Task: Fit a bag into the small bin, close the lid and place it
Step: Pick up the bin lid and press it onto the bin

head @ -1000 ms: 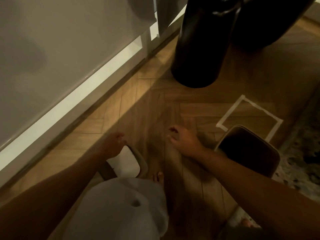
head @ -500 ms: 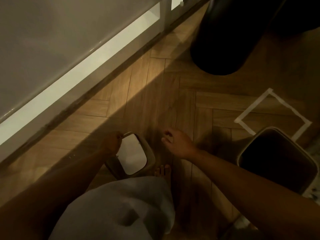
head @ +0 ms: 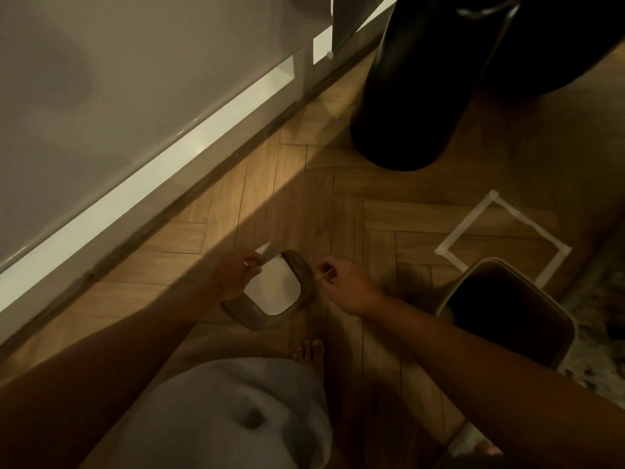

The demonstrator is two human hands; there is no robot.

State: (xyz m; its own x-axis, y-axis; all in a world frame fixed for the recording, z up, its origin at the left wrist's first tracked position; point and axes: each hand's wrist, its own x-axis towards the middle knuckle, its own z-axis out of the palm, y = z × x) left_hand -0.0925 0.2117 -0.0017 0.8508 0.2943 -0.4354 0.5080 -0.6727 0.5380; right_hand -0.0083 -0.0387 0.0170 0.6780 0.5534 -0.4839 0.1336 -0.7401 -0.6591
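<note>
Left hand [head: 236, 275] is pinched shut on a whitish edge of the bag [head: 274, 289], right at the far rim of the small bin [head: 306, 286]. Right hand [head: 345, 286] is curled at the bin's right rim, fingers pinched together, can't tell if there's bag in them. The bin sits on the wood floor [head: 338, 211] just ahead of bare toes [head: 309, 350]. A bigger bin [head: 507, 313] stands off right, overlapping a taped square [head: 500, 238].

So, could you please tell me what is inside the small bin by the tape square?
The small bin shows only a dark interior; no bag over its rim. Its bottom is lost in shadow, and the right forearm covers its near corner. The lid frame lies apart, between the hands.
</note>
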